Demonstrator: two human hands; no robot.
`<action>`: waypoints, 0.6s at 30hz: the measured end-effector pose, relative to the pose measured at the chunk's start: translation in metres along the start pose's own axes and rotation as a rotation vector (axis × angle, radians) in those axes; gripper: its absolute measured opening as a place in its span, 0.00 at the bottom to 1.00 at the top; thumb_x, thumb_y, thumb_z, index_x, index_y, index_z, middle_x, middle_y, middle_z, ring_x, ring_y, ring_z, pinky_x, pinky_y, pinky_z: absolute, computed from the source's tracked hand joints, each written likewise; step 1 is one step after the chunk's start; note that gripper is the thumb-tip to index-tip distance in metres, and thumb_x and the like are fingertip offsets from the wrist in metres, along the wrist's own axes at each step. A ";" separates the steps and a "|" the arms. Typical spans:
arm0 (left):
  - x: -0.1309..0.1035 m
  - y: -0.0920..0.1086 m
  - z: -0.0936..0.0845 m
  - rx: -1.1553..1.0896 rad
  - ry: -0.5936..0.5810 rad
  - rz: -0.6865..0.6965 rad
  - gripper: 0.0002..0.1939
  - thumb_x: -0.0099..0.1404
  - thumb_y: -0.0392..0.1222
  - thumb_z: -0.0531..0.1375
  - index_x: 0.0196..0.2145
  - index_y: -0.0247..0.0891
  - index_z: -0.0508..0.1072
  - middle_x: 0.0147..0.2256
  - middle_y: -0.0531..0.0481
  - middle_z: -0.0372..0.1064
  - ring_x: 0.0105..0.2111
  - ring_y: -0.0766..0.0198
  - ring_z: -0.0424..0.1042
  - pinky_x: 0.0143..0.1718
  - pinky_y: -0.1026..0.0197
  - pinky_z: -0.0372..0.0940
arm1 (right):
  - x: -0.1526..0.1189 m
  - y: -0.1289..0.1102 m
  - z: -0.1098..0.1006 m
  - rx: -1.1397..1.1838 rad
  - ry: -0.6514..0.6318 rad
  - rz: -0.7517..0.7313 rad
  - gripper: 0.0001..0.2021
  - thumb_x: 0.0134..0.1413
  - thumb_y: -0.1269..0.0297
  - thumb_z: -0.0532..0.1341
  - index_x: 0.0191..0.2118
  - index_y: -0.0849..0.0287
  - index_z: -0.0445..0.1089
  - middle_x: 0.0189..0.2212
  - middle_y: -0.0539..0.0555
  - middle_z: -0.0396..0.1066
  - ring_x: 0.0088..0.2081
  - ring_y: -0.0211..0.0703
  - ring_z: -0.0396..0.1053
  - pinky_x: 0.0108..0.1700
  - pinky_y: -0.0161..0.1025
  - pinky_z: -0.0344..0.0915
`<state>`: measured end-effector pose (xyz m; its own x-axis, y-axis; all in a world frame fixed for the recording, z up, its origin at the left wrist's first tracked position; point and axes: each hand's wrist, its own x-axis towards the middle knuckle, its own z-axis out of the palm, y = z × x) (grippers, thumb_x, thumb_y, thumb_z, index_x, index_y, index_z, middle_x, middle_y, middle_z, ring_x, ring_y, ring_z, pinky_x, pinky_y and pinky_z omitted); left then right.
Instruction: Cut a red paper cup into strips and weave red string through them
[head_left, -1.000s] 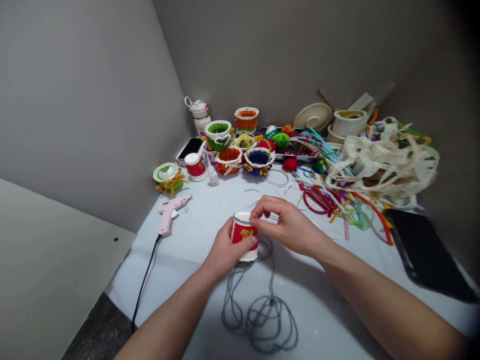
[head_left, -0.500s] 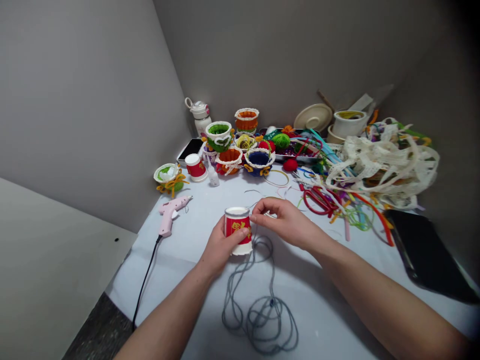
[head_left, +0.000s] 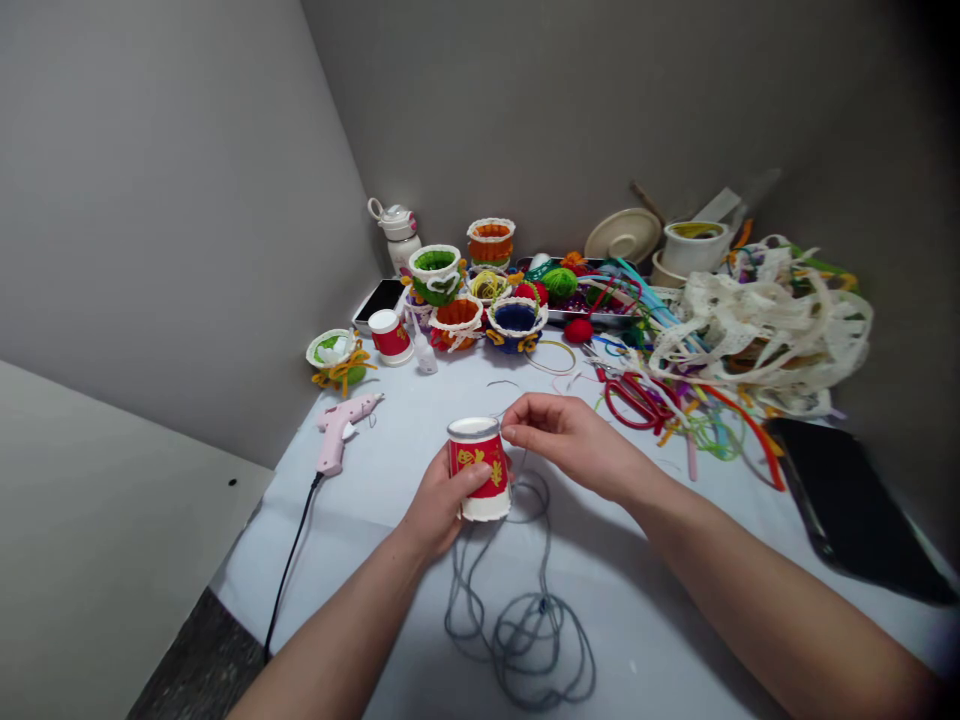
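My left hand (head_left: pixel 444 497) is wrapped round a red and white paper cup (head_left: pixel 484 490) with yellow characters, held upside down above the table. Grey yarn (head_left: pixel 474 432) runs round the cup near its upturned base. At the cup's upper right edge, my right hand (head_left: pixel 559 432) pinches the yarn between thumb and fingers. From there the strand drops to a loose tangle of grey yarn (head_left: pixel 536 640) lying on the white tabletop below the cup.
A pink glue gun (head_left: pixel 341 430) with a black cord lies at the left. Several yarn-covered baskets (head_left: pixel 517 322) and another red cup (head_left: pixel 391 338) stand at the back. Red scissors (head_left: pixel 634 398), white lace (head_left: pixel 765 325) and a black tablet-like object (head_left: pixel 855 510) are on the right.
The cup has turned and tilted slightly in my left hand, showing more of its yellow characters. My right hand stays beside the rim with the yarn.
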<state>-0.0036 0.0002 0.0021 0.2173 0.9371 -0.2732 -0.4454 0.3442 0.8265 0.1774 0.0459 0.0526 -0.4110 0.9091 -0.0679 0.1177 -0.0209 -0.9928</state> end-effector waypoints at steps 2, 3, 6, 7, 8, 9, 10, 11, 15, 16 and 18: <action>0.000 -0.001 -0.002 -0.012 -0.020 -0.004 0.33 0.45 0.52 0.77 0.43 0.33 0.72 0.36 0.43 0.78 0.33 0.56 0.78 0.33 0.59 0.71 | -0.001 -0.001 -0.001 0.011 -0.008 0.009 0.12 0.50 0.53 0.66 0.32 0.57 0.71 0.29 0.50 0.72 0.32 0.40 0.68 0.38 0.39 0.65; 0.000 -0.002 -0.003 -0.015 -0.034 -0.005 0.33 0.46 0.53 0.77 0.43 0.33 0.72 0.36 0.42 0.78 0.33 0.55 0.79 0.34 0.59 0.72 | -0.001 -0.001 -0.001 0.014 -0.008 0.012 0.13 0.50 0.52 0.66 0.32 0.57 0.71 0.29 0.50 0.72 0.32 0.40 0.68 0.38 0.38 0.65; 0.000 -0.003 -0.005 -0.022 -0.076 -0.012 0.32 0.47 0.53 0.76 0.43 0.33 0.73 0.37 0.40 0.78 0.34 0.52 0.79 0.34 0.57 0.72 | -0.001 -0.002 -0.001 0.023 -0.003 0.026 0.13 0.50 0.53 0.67 0.32 0.57 0.71 0.29 0.50 0.73 0.32 0.40 0.68 0.38 0.39 0.65; 0.000 -0.004 -0.006 -0.023 -0.089 -0.020 0.31 0.47 0.53 0.76 0.43 0.33 0.73 0.37 0.40 0.78 0.34 0.51 0.80 0.35 0.57 0.72 | -0.002 -0.002 -0.001 0.027 -0.002 0.032 0.13 0.50 0.53 0.67 0.32 0.57 0.71 0.29 0.50 0.72 0.32 0.40 0.68 0.38 0.39 0.65; 0.000 -0.004 -0.006 -0.025 -0.102 -0.028 0.31 0.47 0.54 0.76 0.43 0.33 0.73 0.37 0.39 0.78 0.35 0.51 0.80 0.35 0.56 0.72 | -0.002 -0.003 -0.001 0.029 -0.001 0.037 0.13 0.49 0.52 0.67 0.31 0.57 0.71 0.29 0.50 0.72 0.32 0.40 0.68 0.37 0.39 0.65; 0.000 -0.004 -0.007 -0.027 -0.113 -0.036 0.32 0.47 0.54 0.75 0.43 0.32 0.73 0.38 0.39 0.78 0.35 0.50 0.80 0.35 0.55 0.72 | -0.002 -0.003 -0.001 0.031 0.000 0.042 0.13 0.49 0.52 0.67 0.31 0.57 0.71 0.29 0.50 0.72 0.32 0.40 0.68 0.37 0.39 0.65; 0.000 -0.004 -0.007 -0.029 -0.119 -0.042 0.31 0.47 0.54 0.75 0.43 0.32 0.73 0.38 0.38 0.78 0.35 0.50 0.80 0.35 0.55 0.72 | -0.002 -0.003 -0.001 0.033 0.003 0.044 0.13 0.49 0.52 0.68 0.31 0.57 0.71 0.29 0.50 0.72 0.32 0.40 0.68 0.37 0.39 0.65; 0.000 -0.004 -0.007 -0.033 -0.120 -0.043 0.31 0.47 0.54 0.75 0.43 0.32 0.73 0.38 0.38 0.78 0.35 0.50 0.80 0.36 0.55 0.72 | -0.003 -0.004 -0.001 0.031 0.008 0.044 0.14 0.48 0.51 0.68 0.31 0.56 0.71 0.29 0.50 0.72 0.32 0.40 0.67 0.37 0.39 0.65; 0.000 -0.005 -0.008 -0.043 -0.124 -0.031 0.30 0.48 0.55 0.75 0.42 0.32 0.74 0.38 0.38 0.78 0.36 0.50 0.80 0.36 0.56 0.72 | -0.003 -0.004 0.000 0.015 0.031 0.039 0.14 0.48 0.51 0.68 0.31 0.56 0.71 0.29 0.50 0.72 0.32 0.40 0.67 0.37 0.39 0.64; 0.000 -0.005 -0.008 -0.043 -0.131 -0.031 0.30 0.49 0.55 0.75 0.42 0.32 0.74 0.39 0.38 0.78 0.36 0.50 0.80 0.36 0.56 0.72 | -0.003 -0.005 0.000 0.014 0.031 0.039 0.14 0.49 0.51 0.67 0.31 0.56 0.71 0.29 0.50 0.72 0.32 0.40 0.67 0.37 0.39 0.64; 0.000 -0.005 -0.008 -0.046 -0.147 -0.037 0.30 0.48 0.56 0.75 0.42 0.32 0.74 0.39 0.38 0.78 0.36 0.50 0.80 0.36 0.55 0.72 | -0.003 -0.004 0.000 0.022 0.022 0.042 0.14 0.49 0.51 0.67 0.30 0.56 0.71 0.29 0.50 0.72 0.32 0.40 0.67 0.37 0.39 0.64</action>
<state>-0.0084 -0.0007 -0.0064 0.3578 0.9063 -0.2251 -0.4735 0.3838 0.7928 0.1777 0.0436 0.0572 -0.3864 0.9160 -0.1073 0.1143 -0.0679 -0.9911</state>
